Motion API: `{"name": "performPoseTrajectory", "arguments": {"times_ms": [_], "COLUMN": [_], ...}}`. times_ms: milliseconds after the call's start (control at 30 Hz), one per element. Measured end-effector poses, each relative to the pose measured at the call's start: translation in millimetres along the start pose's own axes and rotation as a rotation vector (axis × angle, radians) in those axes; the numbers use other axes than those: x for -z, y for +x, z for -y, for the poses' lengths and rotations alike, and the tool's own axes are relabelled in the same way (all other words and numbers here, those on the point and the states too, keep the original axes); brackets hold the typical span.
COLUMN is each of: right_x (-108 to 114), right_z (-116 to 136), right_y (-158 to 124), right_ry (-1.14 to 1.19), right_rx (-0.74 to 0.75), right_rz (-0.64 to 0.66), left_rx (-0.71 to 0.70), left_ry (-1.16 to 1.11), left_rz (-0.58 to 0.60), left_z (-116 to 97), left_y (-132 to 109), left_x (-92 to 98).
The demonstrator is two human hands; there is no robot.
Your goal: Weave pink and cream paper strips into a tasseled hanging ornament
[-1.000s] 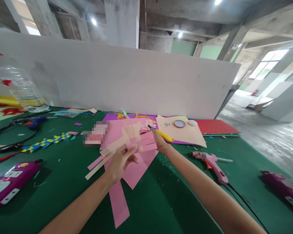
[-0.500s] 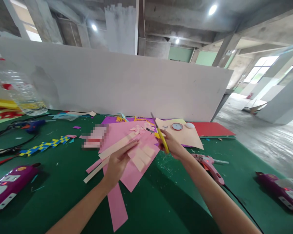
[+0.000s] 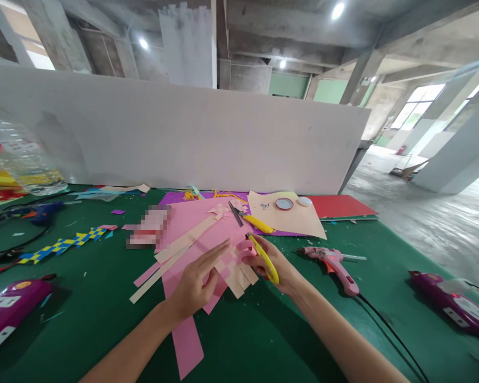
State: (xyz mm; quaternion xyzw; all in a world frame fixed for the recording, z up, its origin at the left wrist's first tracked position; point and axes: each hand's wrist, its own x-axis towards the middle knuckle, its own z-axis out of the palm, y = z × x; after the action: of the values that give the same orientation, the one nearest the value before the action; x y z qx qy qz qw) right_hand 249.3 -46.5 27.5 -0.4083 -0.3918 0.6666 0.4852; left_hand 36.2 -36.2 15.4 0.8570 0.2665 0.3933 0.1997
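My right hand point(image 3: 277, 263) is closed around yellow-handled scissors point(image 3: 268, 260), whose dark blades point(image 3: 235, 214) point away to the upper left. Its fingers also touch the right side of a small woven piece of pink and peach paper strips point(image 3: 234, 268). My left hand point(image 3: 197, 282) is at the left edge of this weave, fingers straight and together, thumb below; it seems to hold the edge, though the contact is partly hidden. Beneath lies a large pink paper sheet point(image 3: 183, 218) with loose peach strips point(image 3: 186, 242). Beyond the right hand rests a yellow craft knife point(image 3: 259, 223).
A pink glue gun point(image 3: 335, 260) with its cord lies to the right. Purple power strips point(image 3: 16, 306) stand at both sides. A peach sheet point(image 3: 307, 226) carries a round tin lid point(image 3: 284, 204). A plastic bottle point(image 3: 24, 159) and white partition point(image 3: 191, 138) stand behind.
Both hands have come slightly nearer, and the woven paper has shifted right and toward me. The scissors have swung lower, uncovering the craft knife. The view has turned slightly right.
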Motion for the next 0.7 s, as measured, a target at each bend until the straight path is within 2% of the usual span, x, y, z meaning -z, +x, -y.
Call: {"name": "performPoseTrajectory", "arguments": {"times_ms": [133,200,267,333,400,467,600,700], "right_x": [-2.7,-4.5,-5.7,-6.2,-6.0,-5.7,-5.2,-4.2], "right_z": [-0.9,-1.3,-2.3,-3.6,-4.6,-4.7,-3.0,-1.4], "right_y": [-1.8,-3.9,-5.5,-6.4,-6.7,-7.0,-8.0,-8.4], "right_ry": [-0.031,-0.090,-0.160,-0.218,-0.256,-0.281,-0.320,-0.313], "right_rx": [0.000,-0.026,-0.044,-0.043,-0.038,-0.047,-0.064,-0.057], "right_rz": [0.004,0.005,0.004,0.018,0.036,0.038,0.027,0.026], "left_rx": [0.356,0.570,0.701,0.718,0.674,0.639,0.692,0.726], "left_ry": [-0.401,-0.522,-0.536,-0.488,-0.446,-0.436,-0.577,-0.719], "left_rz": [-0.043,-0.062,-0.041,0.005,0.044,0.026,-0.197,-0.432], "left_z": [-4.6,-1.3,2.9,4.7,3.2,0.0,-0.9,8.4], "left_y": [5.2,7.9,9.9,12.0,14.5,17.4,21.0,19.3], "left_x": [8.8,9.2,6.8,3.8,2.4,3.2,7.8,10.7]}}
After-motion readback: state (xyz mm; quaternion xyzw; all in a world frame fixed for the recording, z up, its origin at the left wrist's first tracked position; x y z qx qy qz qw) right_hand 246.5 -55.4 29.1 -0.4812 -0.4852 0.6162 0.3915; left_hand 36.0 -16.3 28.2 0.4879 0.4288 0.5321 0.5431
